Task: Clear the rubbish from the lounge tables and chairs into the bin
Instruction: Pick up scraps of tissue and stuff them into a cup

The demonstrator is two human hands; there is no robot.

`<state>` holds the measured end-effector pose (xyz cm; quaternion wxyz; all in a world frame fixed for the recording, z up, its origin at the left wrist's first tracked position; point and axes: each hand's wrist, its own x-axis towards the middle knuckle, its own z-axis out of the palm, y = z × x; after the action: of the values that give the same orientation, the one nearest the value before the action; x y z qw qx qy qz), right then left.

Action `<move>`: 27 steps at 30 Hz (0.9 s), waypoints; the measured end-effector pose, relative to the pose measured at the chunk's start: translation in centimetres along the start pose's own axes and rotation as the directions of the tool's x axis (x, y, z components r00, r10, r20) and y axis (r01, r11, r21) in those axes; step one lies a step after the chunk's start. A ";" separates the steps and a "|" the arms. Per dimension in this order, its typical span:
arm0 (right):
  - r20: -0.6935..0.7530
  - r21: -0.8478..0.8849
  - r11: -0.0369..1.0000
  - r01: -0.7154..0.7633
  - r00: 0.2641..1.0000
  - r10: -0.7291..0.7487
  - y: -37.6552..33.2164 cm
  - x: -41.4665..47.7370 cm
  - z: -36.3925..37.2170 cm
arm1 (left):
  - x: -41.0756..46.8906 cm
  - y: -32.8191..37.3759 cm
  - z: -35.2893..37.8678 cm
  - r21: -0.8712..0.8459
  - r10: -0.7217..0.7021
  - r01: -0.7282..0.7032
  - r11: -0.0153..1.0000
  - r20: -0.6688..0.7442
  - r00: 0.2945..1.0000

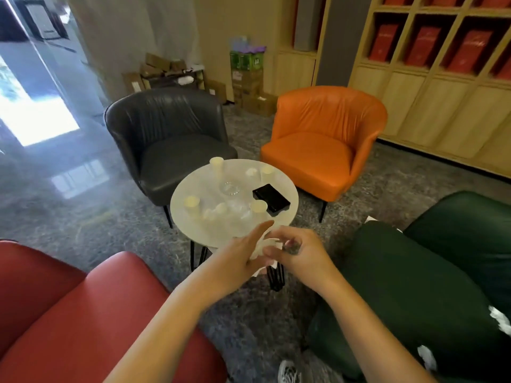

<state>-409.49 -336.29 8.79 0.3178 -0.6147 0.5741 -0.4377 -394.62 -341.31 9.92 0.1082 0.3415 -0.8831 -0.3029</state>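
The rubbish in hand is a crumpled white paper wad [265,246], soft-edged and blurred, held between both hands just above the near rim of the table [199,183]. The right hand [300,252] has its fingers curled round the wad, with something small, dark and too blurred to name at its fingertips. The left hand [242,257] lies against the wad's other side with its fingers fairly straight and the forefinger reaching out. On the round white table stand pale paper cups [191,203], a clear glass ashtray [229,187], a flat black box [271,197] and more blurred white scraps. Around it on grey speckled carpet stand a grey chair [171,139], an orange chair [318,145], a red chair [69,313] and a green chair [428,272] carrying white scraps [497,319]. Wooden shelves [414,78] hold red books.
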 end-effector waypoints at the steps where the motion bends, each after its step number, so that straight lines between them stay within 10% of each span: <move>1: 0.002 0.008 1.000 -0.001 1.000 0.001 1.1 2.1 -0.7 | 2.3 -0.9 0.0 0.004 -0.009 0.009 1.000 -0.003 1.000; 13: -0.120 -0.168 0.976 -0.139 0.986 0.120 16.6 23.5 -3.6 | 21.7 -13.6 0.0 -0.136 -0.358 0.331 0.934 -0.382 0.852; 27: -0.203 -0.604 0.767 -0.217 0.972 0.115 33.7 32.3 6.7 | 30.8 -30.0 9.1 -0.294 -0.515 0.452 0.842 -0.193 0.835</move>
<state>-419.21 -373.50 -18.46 0.0895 -0.5960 0.7611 -0.2399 -404.98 -375.25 -16.05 0.1841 0.5767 -0.7021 -0.3749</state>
